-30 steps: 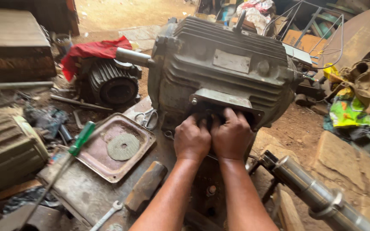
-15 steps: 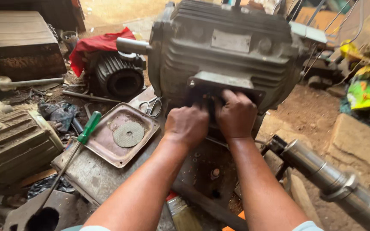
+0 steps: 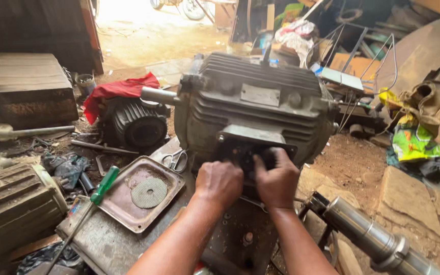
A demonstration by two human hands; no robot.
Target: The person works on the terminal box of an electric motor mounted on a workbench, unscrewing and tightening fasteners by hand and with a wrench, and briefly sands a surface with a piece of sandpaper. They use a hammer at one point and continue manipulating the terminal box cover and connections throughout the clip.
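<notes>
Far left sat an old ribbed motor housing [image 3: 11,203], w/ a green-handled screwdriver [image 3: 103,186] lying slantwise just beside a shallow metal tray [image 3: 171,181] that held a round disc [image 3: 149,192]. Behind those, a smaller dark motor [image 3: 136,127] w/ a red cloth [image 3: 115,89] draped over it.

Centre: the big grey motor [image 3: 255,102] lay on the worktop [image 3: 108,244], shaft and long axis running left–right across your view. Its terminal box [image 3: 253,145] faced you, open side toward your hands, directly ahead of both.

Your left hand [image 3: 219,184] was curled into a loose fist against the box's lower left edge; can't tell if those fingers pinched anything, since the knuckles hid them. Your right hand [image 3: 277,181] was right beside it, nearly touching, fingers [image 3: 281,155] reaching up into the box opening and curled on something dark inside – too hidden to name. Right hand was the deeper one in, so nearer the box interior.

Far right: a polished steel shaft [image 3: 367,234] angled away, well apart from both hands.
</notes>
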